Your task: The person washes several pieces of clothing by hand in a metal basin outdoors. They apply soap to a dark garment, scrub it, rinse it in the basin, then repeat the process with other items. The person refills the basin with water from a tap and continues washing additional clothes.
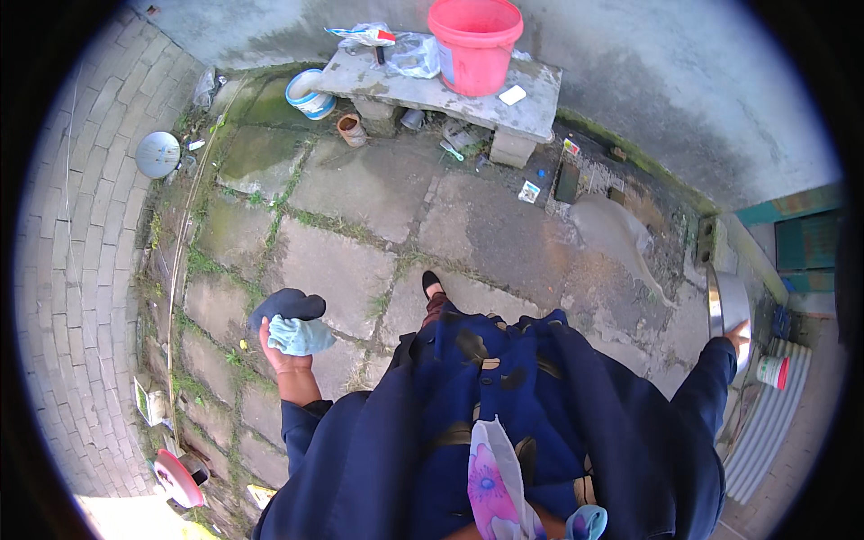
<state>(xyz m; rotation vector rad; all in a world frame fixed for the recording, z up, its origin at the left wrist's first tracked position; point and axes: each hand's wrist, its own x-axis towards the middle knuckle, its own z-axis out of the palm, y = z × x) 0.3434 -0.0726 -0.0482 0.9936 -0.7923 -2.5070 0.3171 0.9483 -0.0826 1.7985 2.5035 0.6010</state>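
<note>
My left hand point(288, 359) is held out at the left, closed around two bunched fabrics. One is a light blue cloth point(302, 337); the other, beyond it, is a dark grey sock-like cloth point(289, 306). Far to the right, my right hand point(738, 335) grips a shiny metal basin point(730, 297), which is tilted on its side so that its rim is seen nearly edge-on. Part of that hand's fingers is hard to make out against the metal. A flowered cloth strip point(491, 476) hangs before my dark blue coat.
Ahead, a stone bench point(412, 88) bears a pink bucket point(478, 50) and plastic bags. A white-and-blue pail point(312, 96) and a clay pot point(352, 129) stand by it. Paving slabs point(337, 263) have grass between them. Corrugated sheeting point(776, 425) lies right; a pink basin point(179, 478) sits lower left.
</note>
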